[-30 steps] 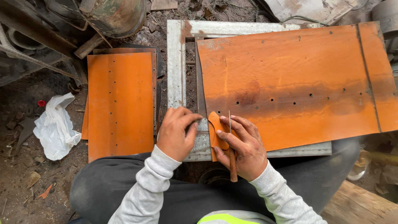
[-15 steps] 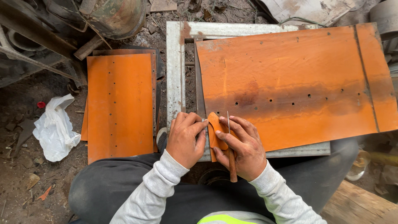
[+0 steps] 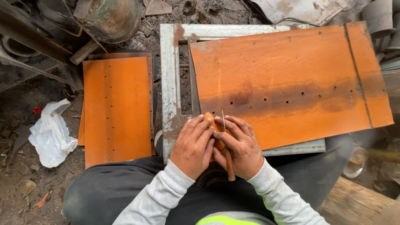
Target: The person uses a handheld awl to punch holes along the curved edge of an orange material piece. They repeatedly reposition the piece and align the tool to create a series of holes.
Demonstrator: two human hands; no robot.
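In the head view, the left hand (image 3: 193, 146) and right hand (image 3: 241, 146) are both curled closed around a small orange metal piece (image 3: 211, 125) at the near edge of the large orange sheet (image 3: 287, 79). The right hand also grips a thin wooden-handled blade (image 3: 225, 141). A smaller orange sheet (image 3: 116, 104) lies left of the large one, beyond the grey metal frame (image 3: 170, 75).

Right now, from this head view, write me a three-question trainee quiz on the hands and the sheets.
1. True or false: both hands, left hand and right hand, touch the small orange piece.
2. Which lies on the pale metal frame? A) the large orange sheet B) the white plastic bag C) the green drum
3. What does the right hand hold besides the piece?

Key: 1 true. 2 A. 3 a thin blade with a wooden handle.
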